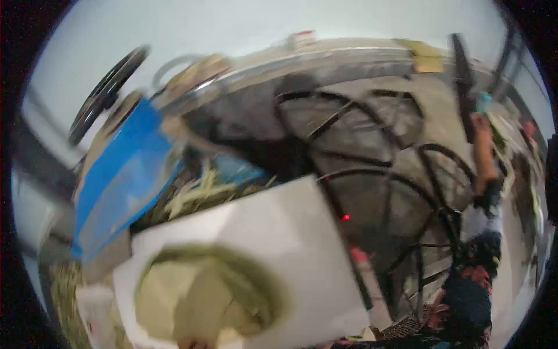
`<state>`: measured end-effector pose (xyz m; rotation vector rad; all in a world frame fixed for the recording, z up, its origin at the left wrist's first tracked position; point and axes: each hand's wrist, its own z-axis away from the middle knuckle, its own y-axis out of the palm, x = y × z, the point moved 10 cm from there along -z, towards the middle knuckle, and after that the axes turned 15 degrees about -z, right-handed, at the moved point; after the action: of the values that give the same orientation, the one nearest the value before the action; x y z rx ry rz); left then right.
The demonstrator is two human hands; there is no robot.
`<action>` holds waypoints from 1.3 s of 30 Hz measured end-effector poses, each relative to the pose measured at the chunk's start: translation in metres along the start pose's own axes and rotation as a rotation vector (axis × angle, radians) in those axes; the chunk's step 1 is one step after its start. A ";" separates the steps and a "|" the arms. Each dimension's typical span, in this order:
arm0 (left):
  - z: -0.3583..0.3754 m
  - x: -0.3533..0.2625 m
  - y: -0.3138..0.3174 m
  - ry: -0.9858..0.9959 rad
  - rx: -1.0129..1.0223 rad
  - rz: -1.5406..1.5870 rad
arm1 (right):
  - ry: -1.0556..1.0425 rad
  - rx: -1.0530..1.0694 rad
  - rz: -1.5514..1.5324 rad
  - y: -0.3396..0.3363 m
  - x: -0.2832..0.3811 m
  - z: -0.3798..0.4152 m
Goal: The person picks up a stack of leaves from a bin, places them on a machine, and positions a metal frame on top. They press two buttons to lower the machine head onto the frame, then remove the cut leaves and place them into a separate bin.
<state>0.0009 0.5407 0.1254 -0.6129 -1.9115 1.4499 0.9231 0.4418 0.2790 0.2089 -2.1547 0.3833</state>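
My right hand [482,131] is raised at the end of a dark floral sleeve at the far right. Its fingers look closed around a long dark blade-shaped tool [462,81], blurred by motion; a small teal thing [483,102] shows beside the fingers. Only a bit of skin, apparently my left hand [195,344], shows at the bottom edge, its fingers mostly cut off. It is nearest to a pale yellow-green flat piece [212,302] lying on a white board [317,250]. A broad green stain surrounds that piece.
Behind the board lie pale green strips [195,195] and a blue plastic sheet or bag [125,171]. A black wheel-like ring [107,93] leans at upper left. Black curved metal frames [378,168] stand right of the board. A ledge with a yellowish box [427,56] runs along the back.
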 end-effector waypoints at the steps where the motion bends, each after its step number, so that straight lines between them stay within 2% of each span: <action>1: -0.004 0.003 -0.001 -0.066 -0.053 0.082 | 0.028 -0.002 -0.095 0.007 0.036 0.020; 2: -0.013 0.005 -0.005 -0.136 -0.117 0.155 | -0.003 0.050 -0.105 0.016 0.050 0.033; 3: -0.014 0.007 -0.006 -0.203 -0.018 0.167 | -0.015 0.111 -0.122 0.033 0.064 0.050; 4: -0.016 -0.003 -0.003 -0.015 0.016 0.108 | -0.013 0.171 -0.153 0.058 0.089 0.073; 6: -0.028 -0.001 -0.019 -0.115 -0.049 0.155 | 0.005 0.308 -0.197 0.111 0.127 0.124; 7: -0.029 -0.002 -0.020 -0.092 -0.040 0.165 | 0.007 0.386 -0.202 0.135 0.143 0.152; 9: -0.028 -0.002 -0.023 -0.083 -0.040 0.172 | -0.068 0.580 -0.189 0.184 0.170 0.219; 10: -0.027 0.004 -0.023 -0.091 -0.076 0.179 | -0.187 0.706 -0.171 0.212 0.178 0.256; 12: -0.024 0.006 -0.027 -0.107 -0.118 0.191 | 0.320 0.787 -0.251 0.266 0.263 0.350; 14: -0.020 0.004 -0.025 -0.045 -0.155 0.209 | 0.063 1.126 -0.121 0.310 0.326 0.412; 16: -0.016 0.005 -0.020 -0.046 -0.209 0.224 | -0.218 1.228 -0.206 0.335 0.382 0.463; 18: -0.015 0.006 -0.018 -0.051 -0.259 0.247 | -0.285 1.358 -0.214 0.361 0.424 0.507; 19: -0.016 0.006 -0.017 -0.042 -0.241 0.296 | -0.283 1.358 -0.201 0.372 0.439 0.521; 21: -0.014 0.005 -0.011 0.027 -0.234 0.296 | -0.093 1.441 -0.132 0.396 0.443 0.553; 22: -0.014 0.004 -0.012 0.037 -0.236 0.303 | -0.087 1.434 -0.123 0.404 0.444 0.562; 24: -0.017 0.011 -0.021 -0.053 -0.223 0.304 | -0.224 1.451 -0.174 0.419 0.451 0.586; 28: -0.004 0.009 -0.021 -0.016 -0.312 0.413 | -0.395 1.509 -0.012 0.443 0.418 0.607; 30: 0.000 0.013 -0.033 -0.039 -0.390 0.339 | -0.373 1.525 -0.042 0.443 0.415 0.610; 34: 0.009 0.008 -0.026 -0.013 -0.406 0.384 | -0.373 1.556 -0.049 0.441 0.420 0.614; 37: 0.012 -0.003 -0.019 0.006 -0.266 0.253 | -0.401 1.520 -0.103 0.438 0.420 0.611; 39: 0.014 0.003 -0.035 -0.050 -0.377 0.284 | -0.400 1.504 -0.070 0.441 0.414 0.610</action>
<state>-0.0103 0.5240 0.1576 -1.0671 -2.2281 1.2828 0.0906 0.6398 0.2043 1.2434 -1.7468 1.9747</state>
